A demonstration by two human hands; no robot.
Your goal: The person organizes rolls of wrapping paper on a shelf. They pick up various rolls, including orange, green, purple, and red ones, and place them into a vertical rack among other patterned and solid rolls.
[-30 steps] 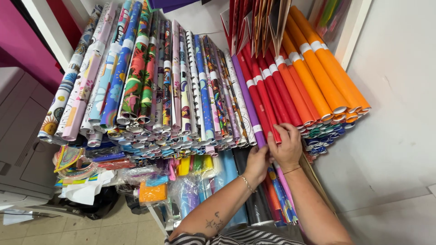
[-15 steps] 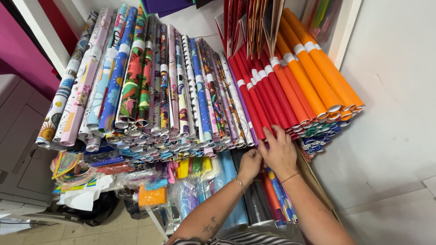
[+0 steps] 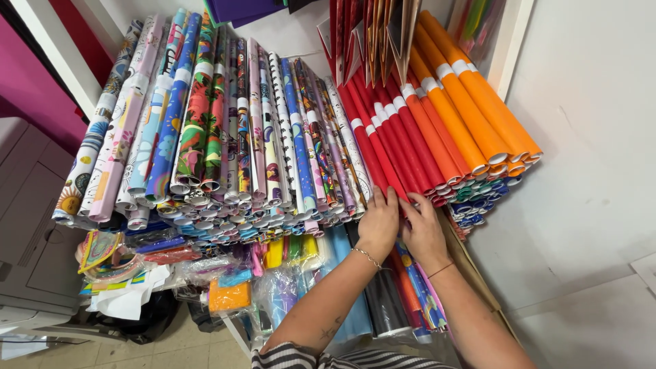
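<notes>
- Left hand [image 3: 380, 222] lies flat, fingers together, on the red rolls' [image 3: 383, 147] lower ends.
- Right hand [image 3: 424, 232] presses flat just beside it.
- Patterned rolls [image 3: 225, 130] lie left; orange rolls [image 3: 471, 116] right.

Left hand [image 3: 378, 224]: laid palm down on the roll ends, fingertips at the red rolls [image 3: 383, 147]; a thin bracelet [image 3: 366, 256] is worn at the wrist.
Right hand [image 3: 422, 232]: pressed flat just beside the left hand, fingers spread against the same roll ends; nothing is seen gripped.
Patterned rolls [image 3: 225, 130]: stacked slanting, side by side, left of the red ones.
Orange rolls [image 3: 471, 113]: stacked at the right, each ringed with a white band.
Lower rolls [image 3: 410, 294]: stood below the hands, partly hidden by the forearms.
Wrapped packets [image 3: 229, 295]: piled beneath the patterned stack.
Grey cabinet [image 3: 31, 225]: seen at the left edge.
White wall [image 3: 588, 171]: seen at the right.
</notes>
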